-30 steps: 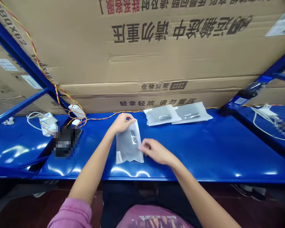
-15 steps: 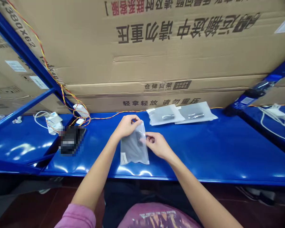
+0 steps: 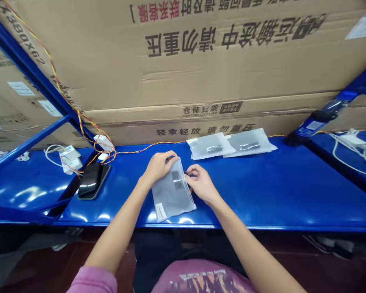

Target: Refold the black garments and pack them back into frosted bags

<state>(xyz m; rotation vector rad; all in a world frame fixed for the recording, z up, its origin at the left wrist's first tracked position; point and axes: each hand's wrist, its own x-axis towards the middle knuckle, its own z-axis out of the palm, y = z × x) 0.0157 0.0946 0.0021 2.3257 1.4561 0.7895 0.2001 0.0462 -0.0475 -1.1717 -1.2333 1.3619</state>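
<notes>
A frosted plastic zip bag (image 3: pixel 171 199) lies aslant on the blue shelf, with a white label at its lower left corner. A dark flat item (image 3: pixel 178 179) shows through its upper right part; its kind cannot be made out. My left hand (image 3: pixel 162 166) is closed on the bag's top corner, thumb over the film. At the bag's right edge, along the zip strip, my right hand (image 3: pixel 201 184) is curled with thumb and fingers pinched on the edge. Its fingertips are partly hidden.
Two more frosted bags (image 3: pixel 208 145) with dark items overlap at the back. A black phone-like object (image 3: pixel 90 179) lies at the left beside white adapters (image 3: pixel 70 158) and twisted wires. A dark bottle (image 3: pixel 312 124) leans by the right post. Large cardboard boxes (image 3: pixel 183 81) stand behind.
The zip bag has turned, its lower end swinging slightly right and towards me. My left hand has shifted a little left and down. The right hand stays at the bag's edge.
</notes>
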